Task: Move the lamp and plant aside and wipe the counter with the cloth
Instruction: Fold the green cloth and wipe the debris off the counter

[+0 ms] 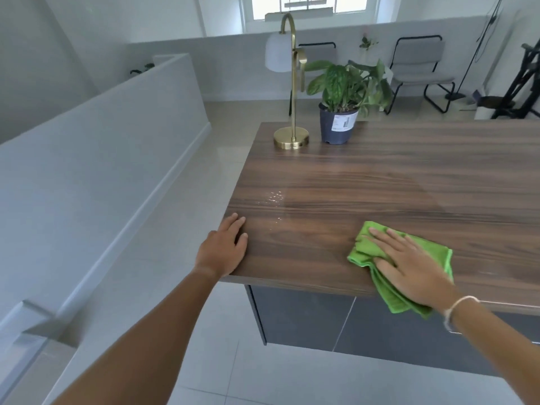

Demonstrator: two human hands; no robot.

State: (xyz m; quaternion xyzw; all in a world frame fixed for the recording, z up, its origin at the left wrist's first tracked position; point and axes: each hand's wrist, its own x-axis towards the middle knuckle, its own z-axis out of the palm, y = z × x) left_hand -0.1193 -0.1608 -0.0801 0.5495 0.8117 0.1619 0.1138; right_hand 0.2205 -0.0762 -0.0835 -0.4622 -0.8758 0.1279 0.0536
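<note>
A gold lamp (pixel 292 135) with a white shade stands at the far left corner of the dark wood counter (pixel 409 176). Beside it on the right sits a leafy plant (pixel 340 124) in a dark grey pot with a white label. My right hand (pixel 415 267) lies flat on a folded green cloth (pixel 368 249) near the counter's front edge; part of the cloth hangs over that edge. My left hand (pixel 225 249) rests on the front left corner of the counter, fingers loosely spread, holding nothing. Small water droplets (pixel 273 198) glisten on the wood between the hands and the lamp.
The counter's left edge drops to a pale tiled floor (pixel 204 346). A low white wall (pixel 102 159) runs along the left. Two grey chairs (pixel 420 71) and black exercise gear (pixel 523 80) stand beyond the counter's far side. Dark cabinet fronts (pixel 306 317) sit under the counter.
</note>
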